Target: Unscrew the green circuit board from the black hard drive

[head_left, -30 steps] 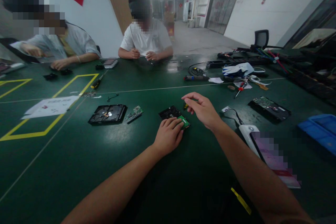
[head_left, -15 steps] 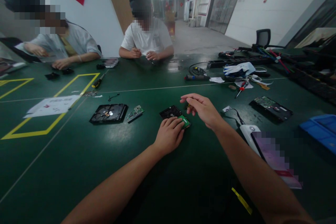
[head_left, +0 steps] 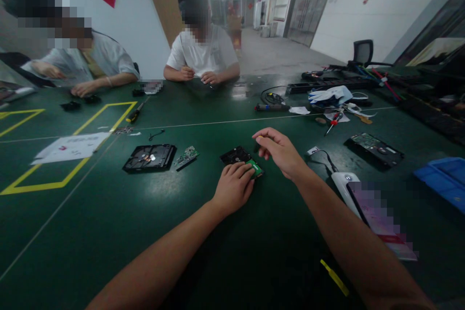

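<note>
A small black hard drive (head_left: 235, 155) with a green circuit board (head_left: 256, 168) at its near end lies on the green table (head_left: 232, 232). My left hand (head_left: 234, 186) lies over its near end, fingers curled down on the board and holding it in place. Just right of the drive, my right hand (head_left: 281, 152) hovers a little above the table. Its fingers are bent and drawn toward the thumb in a loose pinch. A small dark object (head_left: 256, 147) shows under the fingertips; I cannot make out whether it is held.
A larger opened drive (head_left: 148, 157) and a loose circuit board (head_left: 187, 156) lie to the left, another drive (head_left: 374, 149) to the right. A white device (head_left: 345, 181) with a cable sits by my right forearm, beside a blue tray (head_left: 441, 179). Two people work across the table.
My right hand has shifted slightly toward the drive and its fingers have closed a little. My left hand has stayed on the drive.
</note>
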`<state>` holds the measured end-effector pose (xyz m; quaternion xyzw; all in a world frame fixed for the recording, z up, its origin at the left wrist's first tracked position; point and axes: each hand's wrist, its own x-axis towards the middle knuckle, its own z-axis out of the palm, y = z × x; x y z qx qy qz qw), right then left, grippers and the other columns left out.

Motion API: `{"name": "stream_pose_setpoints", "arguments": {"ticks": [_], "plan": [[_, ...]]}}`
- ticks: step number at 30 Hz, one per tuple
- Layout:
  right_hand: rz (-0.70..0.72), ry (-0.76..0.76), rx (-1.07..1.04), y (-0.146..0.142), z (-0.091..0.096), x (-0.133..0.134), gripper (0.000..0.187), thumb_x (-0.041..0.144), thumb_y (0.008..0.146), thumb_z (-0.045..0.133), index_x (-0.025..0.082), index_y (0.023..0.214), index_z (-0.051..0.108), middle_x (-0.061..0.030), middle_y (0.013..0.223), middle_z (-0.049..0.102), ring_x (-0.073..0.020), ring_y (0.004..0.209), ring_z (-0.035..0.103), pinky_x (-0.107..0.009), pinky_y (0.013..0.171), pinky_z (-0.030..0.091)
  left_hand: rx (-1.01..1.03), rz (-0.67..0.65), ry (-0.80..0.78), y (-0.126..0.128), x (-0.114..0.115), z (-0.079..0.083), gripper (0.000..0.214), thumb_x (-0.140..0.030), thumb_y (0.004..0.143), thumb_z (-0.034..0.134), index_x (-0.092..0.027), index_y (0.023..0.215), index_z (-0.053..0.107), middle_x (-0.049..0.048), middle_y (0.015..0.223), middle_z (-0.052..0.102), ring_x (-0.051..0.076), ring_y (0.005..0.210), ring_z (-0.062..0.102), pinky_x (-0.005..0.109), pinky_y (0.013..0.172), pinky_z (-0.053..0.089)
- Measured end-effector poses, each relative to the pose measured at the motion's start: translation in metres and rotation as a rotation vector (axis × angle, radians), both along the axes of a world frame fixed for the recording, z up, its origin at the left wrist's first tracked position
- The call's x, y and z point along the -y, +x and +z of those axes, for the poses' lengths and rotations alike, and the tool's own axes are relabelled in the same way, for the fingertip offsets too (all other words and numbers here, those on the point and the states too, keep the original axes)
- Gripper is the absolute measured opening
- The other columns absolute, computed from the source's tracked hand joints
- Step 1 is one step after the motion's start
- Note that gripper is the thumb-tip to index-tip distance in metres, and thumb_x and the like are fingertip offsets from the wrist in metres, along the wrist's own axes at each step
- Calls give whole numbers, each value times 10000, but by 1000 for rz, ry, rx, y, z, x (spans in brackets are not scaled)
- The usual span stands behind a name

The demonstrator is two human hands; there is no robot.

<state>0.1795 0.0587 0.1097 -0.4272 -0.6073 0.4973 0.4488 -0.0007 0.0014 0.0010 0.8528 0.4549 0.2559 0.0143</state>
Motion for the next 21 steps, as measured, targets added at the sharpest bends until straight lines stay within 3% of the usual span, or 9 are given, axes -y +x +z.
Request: {"name": "stream_pose_setpoints", "arguments": {"ticks": [4, 8, 13, 17, 21], "plan": [[16, 23, 27, 2, 1, -2, 234, 370, 911, 608, 240, 1031, 762, -8, 801, 625, -135, 638, 499, -281, 528, 349, 3, 0, 1, 0, 0, -1, 356, -337, 1029, 519, -258, 1354, 642, 70, 1404, 664, 296, 1337, 549, 532, 1110, 436], [14, 9, 3, 2, 1, -2, 237, 377, 906, 621, 229, 1045, 744, -36, 941, 680, -126, 646, 495, -278, 518, 340, 7, 0, 2, 0, 1, 0, 354, -334, 1030, 521, -258, 1354, 641, 66, 1404, 664, 299, 1332, 552, 530, 1106, 435], [-23, -18, -22, -1, 1, 2, 193, 389, 894, 657, 218, 982, 652, -10, 839, 647, -119, 615, 530, -270, 516, 367, 9, -3, -3, 0, 1, 1, 357, -327, 1028, 521, -257, 1356, 640, 68, 1406, 664, 300, 1337, 550, 526, 1105, 435], [-12, -66, -100, -4, 0, 3, 248, 396, 866, 703, 236, 1003, 572, -6, 915, 660, -108, 585, 561, -261, 491, 377, 12, -7, -8, 0, 0, 0, 364, -327, 1019, 535, -266, 1362, 640, 75, 1405, 664, 305, 1331, 555, 534, 1098, 440], [1, -60, -88, -3, 0, 1, 183, 382, 880, 659, 230, 978, 635, 18, 786, 611, -114, 589, 542, -260, 510, 376, 15, -6, -4, 0, 0, 0, 365, -328, 1021, 530, -268, 1363, 639, 77, 1405, 663, 304, 1328, 555, 539, 1096, 441]]}}
